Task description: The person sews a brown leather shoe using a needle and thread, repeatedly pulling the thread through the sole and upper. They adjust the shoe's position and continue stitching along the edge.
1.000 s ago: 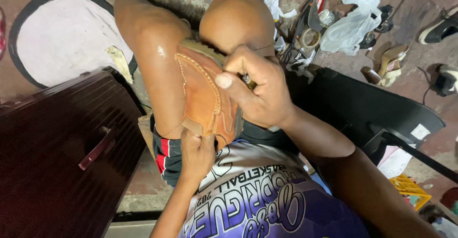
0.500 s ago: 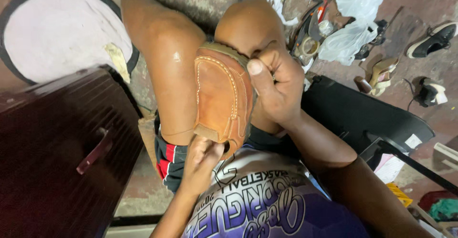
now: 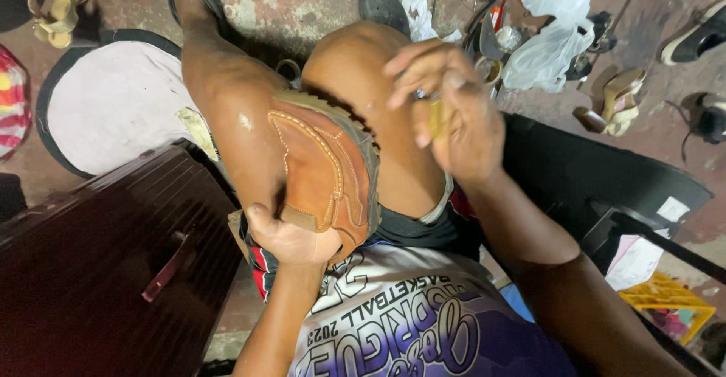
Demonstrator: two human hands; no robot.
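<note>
A seated person grips a brown leather shoe [image 3: 325, 173] wedged between bare knees; the left hand [image 3: 291, 237] closes around its heel end from below; the right hand [image 3: 450, 108] hovers above the right knee, blurred, fingers curled around a small yellowish object [image 3: 436, 116], too blurred to make out; a dark wooden box [image 3: 106, 271] stands beside the left leg; plastic bags [image 3: 556, 25] and loose footwear litter the floor beyond.
</note>
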